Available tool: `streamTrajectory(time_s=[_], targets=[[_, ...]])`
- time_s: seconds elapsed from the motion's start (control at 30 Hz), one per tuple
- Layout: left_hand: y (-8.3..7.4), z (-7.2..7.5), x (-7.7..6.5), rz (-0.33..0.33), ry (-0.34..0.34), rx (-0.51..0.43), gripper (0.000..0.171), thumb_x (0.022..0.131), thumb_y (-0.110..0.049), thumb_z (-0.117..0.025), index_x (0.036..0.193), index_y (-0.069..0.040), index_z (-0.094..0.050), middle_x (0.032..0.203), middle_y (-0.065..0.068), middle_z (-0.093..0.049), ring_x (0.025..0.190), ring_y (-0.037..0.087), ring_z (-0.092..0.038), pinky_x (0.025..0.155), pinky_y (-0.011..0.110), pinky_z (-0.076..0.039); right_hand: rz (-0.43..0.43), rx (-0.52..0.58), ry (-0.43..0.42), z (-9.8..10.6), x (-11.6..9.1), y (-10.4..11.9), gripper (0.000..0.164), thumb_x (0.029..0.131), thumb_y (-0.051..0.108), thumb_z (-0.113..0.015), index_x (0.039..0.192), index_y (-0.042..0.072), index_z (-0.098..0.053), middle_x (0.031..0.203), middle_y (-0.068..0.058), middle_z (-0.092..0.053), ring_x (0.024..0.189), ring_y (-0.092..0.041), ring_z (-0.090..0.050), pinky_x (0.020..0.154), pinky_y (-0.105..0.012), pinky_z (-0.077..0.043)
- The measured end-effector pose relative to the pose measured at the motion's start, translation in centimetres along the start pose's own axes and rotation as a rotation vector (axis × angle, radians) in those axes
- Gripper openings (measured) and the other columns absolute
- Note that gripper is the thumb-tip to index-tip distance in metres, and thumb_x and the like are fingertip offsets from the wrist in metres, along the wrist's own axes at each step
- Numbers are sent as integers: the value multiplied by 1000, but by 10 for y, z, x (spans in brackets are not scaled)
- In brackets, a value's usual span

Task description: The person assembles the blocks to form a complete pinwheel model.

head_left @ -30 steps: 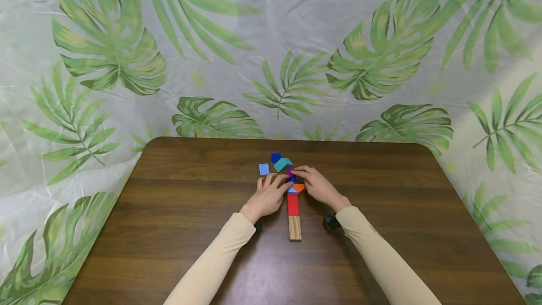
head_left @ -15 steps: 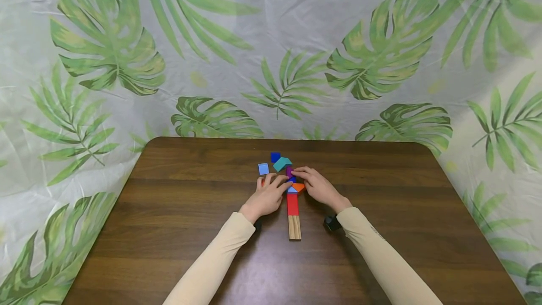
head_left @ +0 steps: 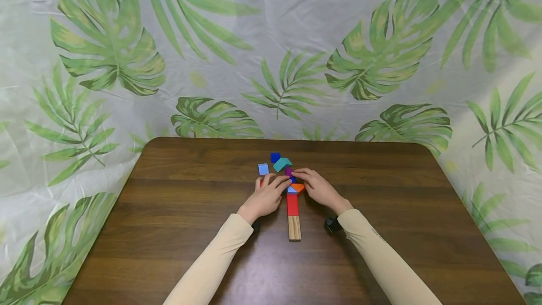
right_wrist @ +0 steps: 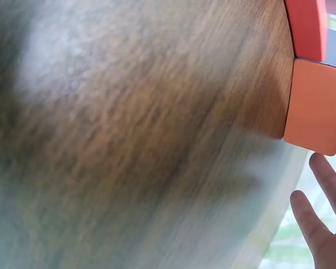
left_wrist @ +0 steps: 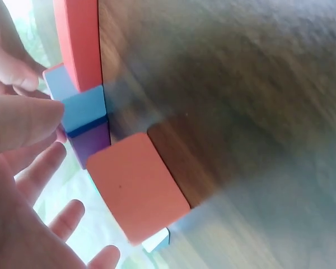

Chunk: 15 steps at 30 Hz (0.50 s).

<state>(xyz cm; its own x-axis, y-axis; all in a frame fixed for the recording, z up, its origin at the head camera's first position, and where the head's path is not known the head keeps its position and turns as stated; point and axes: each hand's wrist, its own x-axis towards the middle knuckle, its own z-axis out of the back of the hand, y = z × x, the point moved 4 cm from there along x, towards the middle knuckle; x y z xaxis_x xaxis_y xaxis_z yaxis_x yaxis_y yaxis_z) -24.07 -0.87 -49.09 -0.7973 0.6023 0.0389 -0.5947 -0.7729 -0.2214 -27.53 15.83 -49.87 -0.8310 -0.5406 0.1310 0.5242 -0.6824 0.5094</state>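
A line of blocks runs away from the person: a wood-grain block [head_left: 294, 228], a red block [head_left: 292, 204], a light blue piece [head_left: 291, 190], a dark blue piece and a purple block [head_left: 289, 171]. An orange block [head_left: 298, 188] juts out right of the line. My left hand [head_left: 264, 199] touches the line's far part with thumb and index finger; its thumb [left_wrist: 31, 124] lies against the blue block [left_wrist: 84, 109], other fingers spread. My right hand [head_left: 319, 187] touches the purple block with straight fingertips. A red-orange block [left_wrist: 137, 188] stands beside the left fingers, mostly hidden in the head view.
Beyond the left hand lie a light blue block [head_left: 263, 169], a dark blue block [head_left: 275, 157] and a teal angled block [head_left: 282, 164]. All rest on a dark wooden table [head_left: 190, 192], with a leaf-patterned cloth [head_left: 292, 27] behind it.
Both hands stay almost in place at the line's far end. The purple block and the blue piece shift very slightly left, closer in line with the other blocks.
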Motion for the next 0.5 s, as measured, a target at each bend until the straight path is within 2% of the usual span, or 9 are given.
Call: streamTrajectory(time_s=[0.2, 0.5], targets=[[5, 1, -1, 26, 3, 6, 50, 96, -12, -56, 144, -12, -44, 149, 0, -36, 132, 33, -26, 99, 51, -23, -15, 19, 8, 0, -1, -1, 46, 90, -8, -48, 134, 4, -56, 135, -15, -50, 126, -33, -43, 104, -49, -33], [6, -3, 0, 24, 17, -14, 49, 96, -12, -55, 144, -12, -45, 150, 0, -36, 133, 36, -26, 100, 53, -22, -23, 29, 14, -2, -2, -3, 47, 90, -8, -47, 135, 4, -55, 136, -14, -50, 127, -33, -42, 104, -49, -33]])
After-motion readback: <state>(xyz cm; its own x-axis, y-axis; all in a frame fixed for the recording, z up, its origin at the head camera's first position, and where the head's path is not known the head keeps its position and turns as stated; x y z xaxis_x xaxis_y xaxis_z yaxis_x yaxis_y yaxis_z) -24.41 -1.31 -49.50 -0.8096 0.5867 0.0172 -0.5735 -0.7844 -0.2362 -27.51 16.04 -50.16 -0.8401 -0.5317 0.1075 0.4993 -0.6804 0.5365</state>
